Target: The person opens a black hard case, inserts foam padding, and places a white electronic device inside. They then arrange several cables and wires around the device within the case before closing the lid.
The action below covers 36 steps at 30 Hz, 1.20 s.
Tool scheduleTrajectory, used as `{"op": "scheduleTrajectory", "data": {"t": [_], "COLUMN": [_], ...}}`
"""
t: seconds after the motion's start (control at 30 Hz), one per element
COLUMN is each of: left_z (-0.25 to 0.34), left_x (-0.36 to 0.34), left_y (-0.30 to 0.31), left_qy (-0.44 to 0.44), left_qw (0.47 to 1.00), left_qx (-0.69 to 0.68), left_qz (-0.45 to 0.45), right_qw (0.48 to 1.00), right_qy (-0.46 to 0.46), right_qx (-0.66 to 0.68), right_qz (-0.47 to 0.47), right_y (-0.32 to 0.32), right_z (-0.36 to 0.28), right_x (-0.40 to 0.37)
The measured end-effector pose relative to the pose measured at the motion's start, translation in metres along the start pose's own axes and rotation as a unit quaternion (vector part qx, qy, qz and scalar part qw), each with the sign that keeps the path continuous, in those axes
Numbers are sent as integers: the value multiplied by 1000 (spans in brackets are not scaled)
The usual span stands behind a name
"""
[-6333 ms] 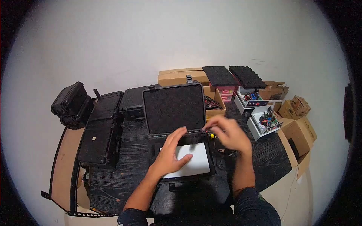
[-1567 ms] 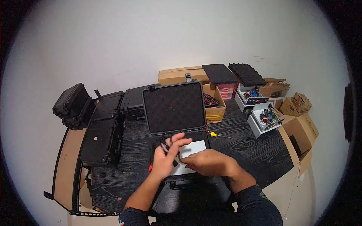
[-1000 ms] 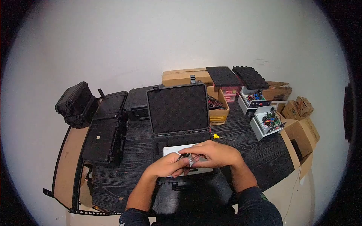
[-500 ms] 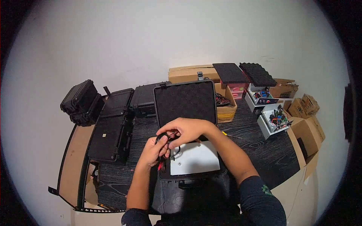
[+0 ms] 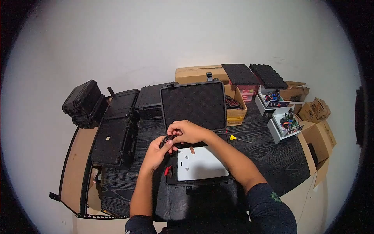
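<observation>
My left hand (image 5: pixel 157 153) is closed around one side of a coiled black cable (image 5: pixel 167 141). Bent in from above, my right hand (image 5: pixel 188 132) pinches the same coil with its fingers. Red and black clip ends (image 5: pixel 168 171) lie lower down, by the left edge of a white panel (image 5: pixel 204 165). That panel sits inside an open black hard case (image 5: pixel 210 185), below my hands. Grey-black foam (image 5: pixel 193 105) lines the case's raised lid. The fingers hide part of the coil.
A yellow-handled screwdriver (image 5: pixel 233 137) lies right of the case. Closed black cases (image 5: pixel 111 142) stand to the left. White boxes with wired electronics (image 5: pixel 278 132) are at the right, near cardboard boxes (image 5: pixel 316 140). An open carton (image 5: pixel 235 116) behind holds cables.
Both hands have shifted slightly up, still on the cable. The red clip ends now lie apart below the left hand, and more of the white panel's left side shows.
</observation>
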<state>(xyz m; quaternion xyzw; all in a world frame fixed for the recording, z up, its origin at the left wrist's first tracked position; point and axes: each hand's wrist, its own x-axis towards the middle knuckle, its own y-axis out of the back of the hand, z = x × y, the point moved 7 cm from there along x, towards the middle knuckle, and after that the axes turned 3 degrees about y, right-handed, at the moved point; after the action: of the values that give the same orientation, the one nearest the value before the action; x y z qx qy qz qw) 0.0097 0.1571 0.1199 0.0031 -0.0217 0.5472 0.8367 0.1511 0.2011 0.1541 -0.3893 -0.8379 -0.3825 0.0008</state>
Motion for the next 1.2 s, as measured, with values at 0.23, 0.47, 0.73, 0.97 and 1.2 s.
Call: {"op": "scheduleTrajectory", "data": {"t": [0.23,0.47,0.73,0.97,1.2], "left_z": [-11,-10,-13,-5,-2], "left_x": [2,-3,0,-1,-3], "left_y": [6,9,20,17,19], "left_qy": [-4,38,-30,-13,-48], "left_qw": [999,989,938,943,917], "left_qx": [26,138,342,330,390], "left_qz": [-20,21,46,45,69], "right_qw": [994,995,997,994,984], "right_qy": [-33,-59,-49,-69,-146], "right_qx": [101,55,31,70,95], "right_qz": [38,60,48,52,19], "right_y": [-19,-24,-31,-31,-37], "right_z": [22,19,30,30,16], "right_x": [1,0,0,-2,-6]}}
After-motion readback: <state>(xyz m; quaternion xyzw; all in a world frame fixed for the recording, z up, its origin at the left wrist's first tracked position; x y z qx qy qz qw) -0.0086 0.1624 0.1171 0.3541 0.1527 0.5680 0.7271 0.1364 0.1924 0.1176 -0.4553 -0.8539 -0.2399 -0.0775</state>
